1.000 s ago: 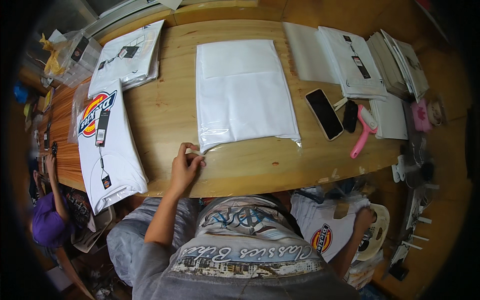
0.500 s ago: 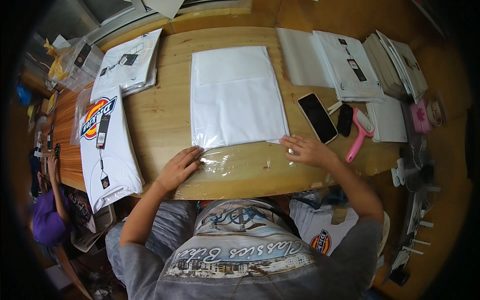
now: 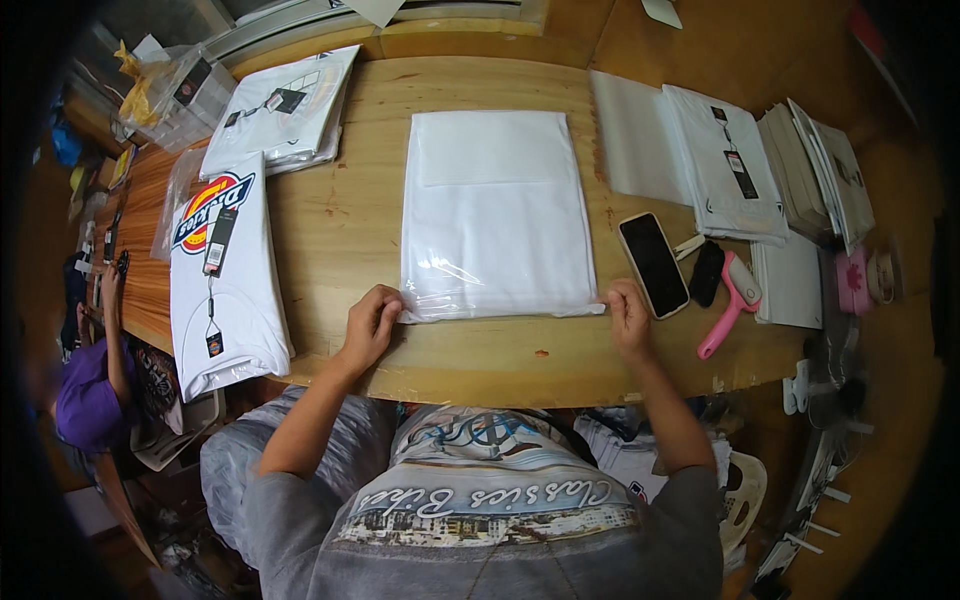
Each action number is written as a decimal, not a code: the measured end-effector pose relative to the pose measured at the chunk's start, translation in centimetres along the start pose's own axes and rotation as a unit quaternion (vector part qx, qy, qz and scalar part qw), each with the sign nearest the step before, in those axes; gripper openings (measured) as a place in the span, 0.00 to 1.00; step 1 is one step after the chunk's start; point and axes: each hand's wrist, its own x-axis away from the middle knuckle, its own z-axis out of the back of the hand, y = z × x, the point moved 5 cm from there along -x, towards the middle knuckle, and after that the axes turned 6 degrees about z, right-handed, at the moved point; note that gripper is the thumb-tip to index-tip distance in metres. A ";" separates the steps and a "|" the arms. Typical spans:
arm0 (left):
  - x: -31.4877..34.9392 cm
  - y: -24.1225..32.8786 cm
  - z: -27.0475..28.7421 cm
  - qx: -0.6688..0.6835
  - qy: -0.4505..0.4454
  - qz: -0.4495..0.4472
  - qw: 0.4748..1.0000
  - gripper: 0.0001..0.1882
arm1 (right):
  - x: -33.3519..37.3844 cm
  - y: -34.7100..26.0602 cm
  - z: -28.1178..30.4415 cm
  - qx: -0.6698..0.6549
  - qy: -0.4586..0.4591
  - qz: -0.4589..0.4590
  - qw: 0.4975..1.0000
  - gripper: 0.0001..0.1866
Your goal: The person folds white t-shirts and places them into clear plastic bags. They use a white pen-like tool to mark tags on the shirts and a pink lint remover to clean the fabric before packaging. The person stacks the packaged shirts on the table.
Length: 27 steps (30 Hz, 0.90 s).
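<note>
A folded white garment (image 3: pixel 500 235) lies flat in a clear plastic bag (image 3: pixel 480 306) at the middle of the table. A paler rectangle (image 3: pixel 490 150) shows at its far end. My left hand (image 3: pixel 372 325) is closed on the bag's near left corner, fingers curled. At the near right corner, my right hand (image 3: pixel 630 320) pinches the bag's edge. Between both hands the plastic forms a narrow, shiny, creased band along the garment's near side.
To the left lie a white printed T-shirt (image 3: pixel 235 310) with a hang tag and a stack of bagged garments (image 3: pixel 285 110). On the right are a phone (image 3: pixel 654 265), a black brush (image 3: pixel 707 273), a pink-handled tool (image 3: pixel 735 300) and bagged garments (image 3: pixel 725 165). Another person (image 3: pixel 95 390) sits far left.
The clear flap that lay spread toward the table's near edge is now folded in at the garment's near side. Both hands went from flat, stretched fingers to gripping the corners.
</note>
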 end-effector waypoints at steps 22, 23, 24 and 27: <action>-2.3 -0.8 -1.2 -0.451 0.179 0.058 0.872 0.08 | -1.7 1.5 -2.1 0.369 0.028 -0.234 0.899 0.13; -2.1 -1.6 -0.6 -0.380 0.204 0.072 0.899 0.08 | -1.8 1.5 -1.8 0.331 0.066 -0.217 0.916 0.14; -1.9 -2.4 0.2 -0.305 0.228 0.085 0.921 0.09 | -1.8 1.3 -1.5 0.292 0.104 -0.200 0.929 0.15; -0.6 -0.6 -0.9 -0.189 0.174 -0.039 0.966 0.14 | -1.6 -3.1 -4.1 0.268 0.080 0.051 0.959 0.15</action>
